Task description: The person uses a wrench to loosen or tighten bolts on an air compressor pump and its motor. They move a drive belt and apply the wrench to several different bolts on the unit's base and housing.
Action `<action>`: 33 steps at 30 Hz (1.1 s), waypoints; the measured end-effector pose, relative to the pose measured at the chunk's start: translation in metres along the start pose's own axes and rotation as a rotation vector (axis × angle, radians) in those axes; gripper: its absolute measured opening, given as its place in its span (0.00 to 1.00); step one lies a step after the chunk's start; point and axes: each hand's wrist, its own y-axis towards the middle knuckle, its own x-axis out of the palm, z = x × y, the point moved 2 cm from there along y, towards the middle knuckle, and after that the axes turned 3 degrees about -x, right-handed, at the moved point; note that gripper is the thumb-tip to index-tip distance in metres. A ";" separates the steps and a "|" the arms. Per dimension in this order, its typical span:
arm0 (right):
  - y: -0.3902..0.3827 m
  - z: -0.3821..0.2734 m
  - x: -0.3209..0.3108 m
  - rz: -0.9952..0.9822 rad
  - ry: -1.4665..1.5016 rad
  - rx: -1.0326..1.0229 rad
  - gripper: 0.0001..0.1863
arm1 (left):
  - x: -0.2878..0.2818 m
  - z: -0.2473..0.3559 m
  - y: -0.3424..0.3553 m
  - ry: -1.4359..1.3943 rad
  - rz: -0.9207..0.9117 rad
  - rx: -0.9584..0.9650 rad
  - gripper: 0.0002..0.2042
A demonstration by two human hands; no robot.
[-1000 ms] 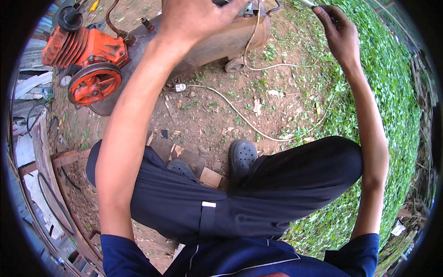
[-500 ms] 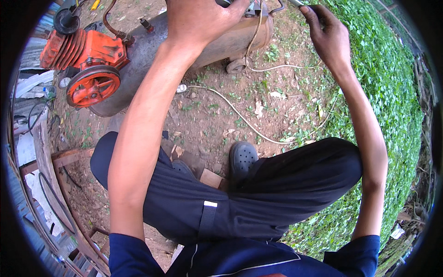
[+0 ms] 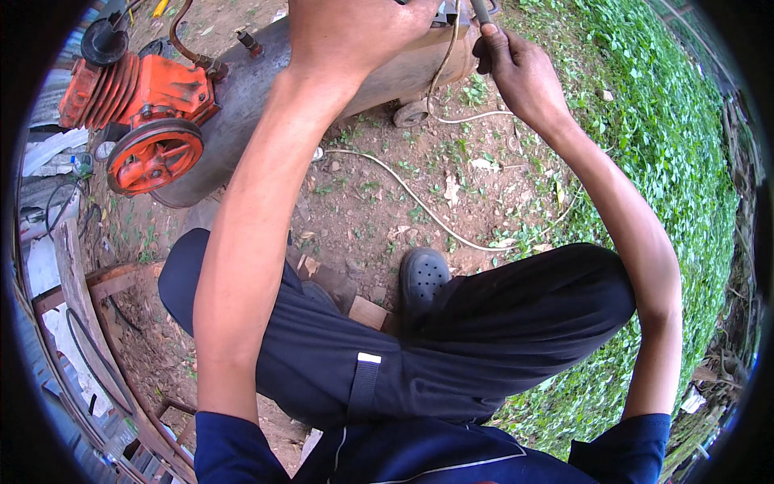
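Observation:
At the top edge, my left hand [image 3: 351, 36] reaches over the metal tank [image 3: 262, 101] of an air compressor. Its thumb is bent around toward fingers the picture's edge cuts off, and what it grips cannot be made out. To its right, my right hand [image 3: 526, 79] is closed around the lower end of a grey rod-shaped handle [image 3: 481, 11]; the handle's far end is out of view. A pale cable [image 3: 445, 68] hangs down the tank's end between my hands. The compressor's orange pump [image 3: 173, 87] and its orange flywheel [image 3: 157, 157] stand at the left.
A small wheel [image 3: 411, 114] sits under the tank. The pale cable loops across the dirt [image 3: 363, 202] in front of my grey clog [image 3: 424, 281]. Green plants [image 3: 685, 185] cover the right side. A rusty metal frame [image 3: 121, 278] and metal sheets lie at the left.
My right hand has moved left and slightly down, closer to the tank, swinging the grey handle to a steeper angle. My left hand has stayed nearly in place.

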 end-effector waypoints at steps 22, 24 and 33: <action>0.009 0.008 0.006 0.031 -0.013 -0.001 0.30 | -0.003 0.004 0.000 0.022 -0.043 -0.057 0.16; 0.009 0.007 0.007 0.013 0.020 0.012 0.30 | -0.004 0.005 0.001 0.017 -0.042 -0.056 0.16; 0.008 0.006 0.010 0.000 0.019 -0.034 0.30 | -0.004 0.002 0.000 -0.002 -0.057 -0.089 0.17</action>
